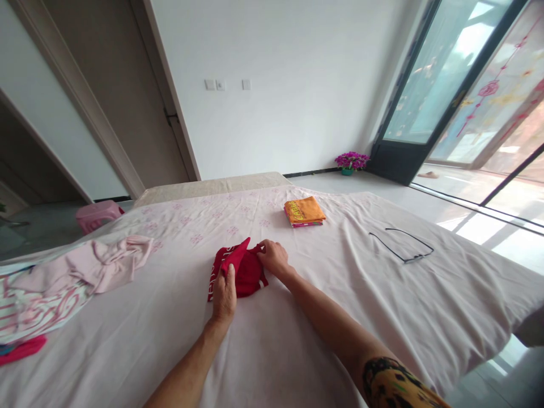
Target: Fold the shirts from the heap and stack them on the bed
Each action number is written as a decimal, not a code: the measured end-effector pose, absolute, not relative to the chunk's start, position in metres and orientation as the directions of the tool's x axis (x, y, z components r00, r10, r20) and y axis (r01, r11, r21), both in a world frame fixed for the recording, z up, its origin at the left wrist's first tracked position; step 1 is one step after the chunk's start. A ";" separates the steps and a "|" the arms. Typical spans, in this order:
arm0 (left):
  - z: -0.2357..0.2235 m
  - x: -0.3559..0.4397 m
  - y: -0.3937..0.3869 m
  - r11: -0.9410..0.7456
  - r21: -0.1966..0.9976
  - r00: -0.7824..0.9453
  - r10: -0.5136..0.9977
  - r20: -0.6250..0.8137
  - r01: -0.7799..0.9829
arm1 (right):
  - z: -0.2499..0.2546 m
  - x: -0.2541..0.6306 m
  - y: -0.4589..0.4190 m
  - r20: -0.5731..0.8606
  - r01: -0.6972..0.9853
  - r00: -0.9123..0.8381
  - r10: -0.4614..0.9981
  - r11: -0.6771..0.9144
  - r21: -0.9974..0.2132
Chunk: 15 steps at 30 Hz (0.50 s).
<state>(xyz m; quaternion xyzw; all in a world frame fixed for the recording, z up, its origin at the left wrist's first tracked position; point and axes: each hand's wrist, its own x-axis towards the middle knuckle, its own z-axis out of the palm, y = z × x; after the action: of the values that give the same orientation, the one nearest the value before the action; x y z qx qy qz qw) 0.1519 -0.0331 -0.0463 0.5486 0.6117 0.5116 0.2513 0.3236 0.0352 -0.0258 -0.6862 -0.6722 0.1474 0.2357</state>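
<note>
A red garment with white lettering (250, 273) lies partly folded on the pale pink sheet in front of me. My left hand (225, 292) grips a raised flap of it, thumb on top and fingers underneath. At the garment's right upper edge, my right hand (274, 258) pinches the cloth between thumb and fingers. Just beyond my right hand rests a small stack of folded clothes (305, 211), orange with yellow print on top and red and patterned cloth below.
Unfolded clothes (85, 272), pink, striped and red, lie in a heap at the left. Eyeglasses (406, 249) sit on the sheet (340, 317) to the right. Past the bed stand a pink plastic stool (98, 215) and a pot of purple flowers (352, 161).
</note>
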 end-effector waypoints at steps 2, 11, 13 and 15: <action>-0.047 0.152 -0.033 -0.127 0.905 -0.296 0.919 0.261 0.406 | -0.029 0.322 0.034 0.169 0.858 0.014 0.985 0.075 -0.509; -0.043 0.157 -0.036 -0.219 0.872 -0.188 0.926 0.327 0.438 | -0.023 0.323 0.025 0.265 0.847 -0.263 0.927 0.354 -0.397; -0.044 0.159 -0.036 -0.298 0.817 -0.120 0.907 0.403 0.495 | -0.023 0.325 0.023 0.245 0.814 -0.340 0.908 0.414 -0.408; -0.047 0.162 -0.037 -0.391 0.701 0.004 0.875 0.484 0.597 | -0.027 0.331 0.022 0.250 0.758 -0.400 0.882 0.471 -0.451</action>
<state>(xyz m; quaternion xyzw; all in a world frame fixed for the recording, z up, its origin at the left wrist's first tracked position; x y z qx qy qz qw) 0.1620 -0.0366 -0.0466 0.6927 0.5312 0.4643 0.1498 0.3306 0.0222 -0.0269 -0.4964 -0.8258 0.1338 0.2320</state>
